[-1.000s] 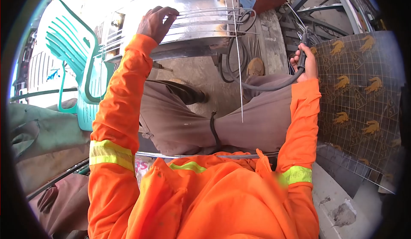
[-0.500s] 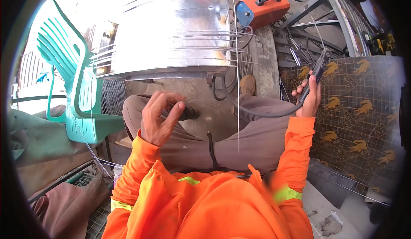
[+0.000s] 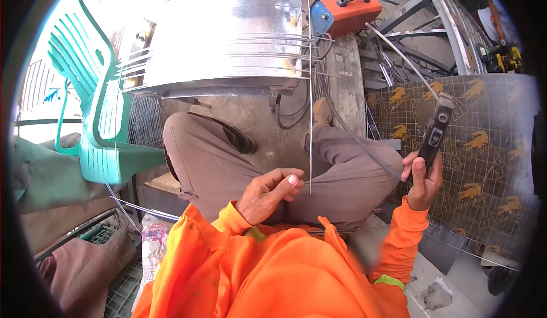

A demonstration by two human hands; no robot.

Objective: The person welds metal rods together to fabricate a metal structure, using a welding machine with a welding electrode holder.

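My right hand is wrapped round the handle of a black welding electrode holder, raised at the right. A pale welding electrode sticks out of its head, pointing up and left. The holder's grey cable runs back across my right knee. My left hand is over my lap, its fingers curled in with the thumb against them, and nothing shows in it. Just right of its fingertips is the lower end of a long thin metal rod. That rod crosses several thin rods lying over a shiny sheet-metal piece.
An orange and blue welding machine stands behind the metal piece. To the left is a green plastic chair. A dark printed panel is at the right, below a grey metal frame. Brown cloth lies at lower left.
My left hand has moved down and right to the rod's lower end, its fingers drawing together. My right hand has shifted down and right, turning the electrode holder.
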